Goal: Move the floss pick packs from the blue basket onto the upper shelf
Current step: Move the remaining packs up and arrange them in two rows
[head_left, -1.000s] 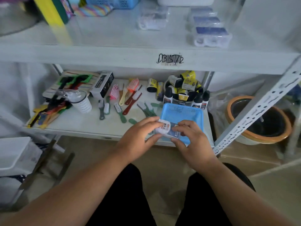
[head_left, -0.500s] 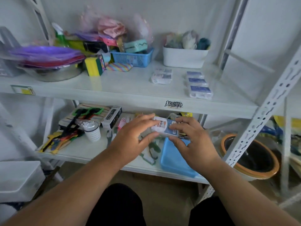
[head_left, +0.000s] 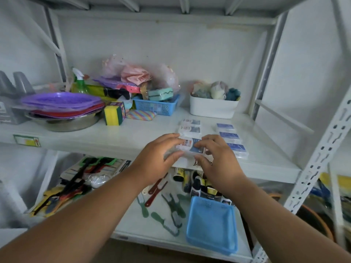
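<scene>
Both hands hold one floss pick pack [head_left: 189, 146], a clear packet with a white and blue label, just over the front edge of the upper shelf [head_left: 133, 141]. My left hand [head_left: 159, 158] pinches its left end and my right hand [head_left: 216, 158] pinches its right end. Two more packs [head_left: 190, 127] lie on the shelf right behind it. Three blue-labelled packs [head_left: 230, 138] lie in a row to the right. The blue basket [head_left: 211, 223] sits on the lower shelf below my right forearm; no packs show inside it.
On the upper shelf stand a white tub [head_left: 213, 107], a small blue mesh basket [head_left: 156, 106], sponges [head_left: 114, 115] and a stack of plates in a metal bowl [head_left: 62, 111]. Brushes, combs [head_left: 167, 211] and bottles [head_left: 201, 185] crowd the lower shelf. A perforated upright [head_left: 321, 154] stands at right.
Both hands have lifted the pack from the blue basket on the lower shelf up to the front of the upper shelf. The camera has tilted upward with them.
</scene>
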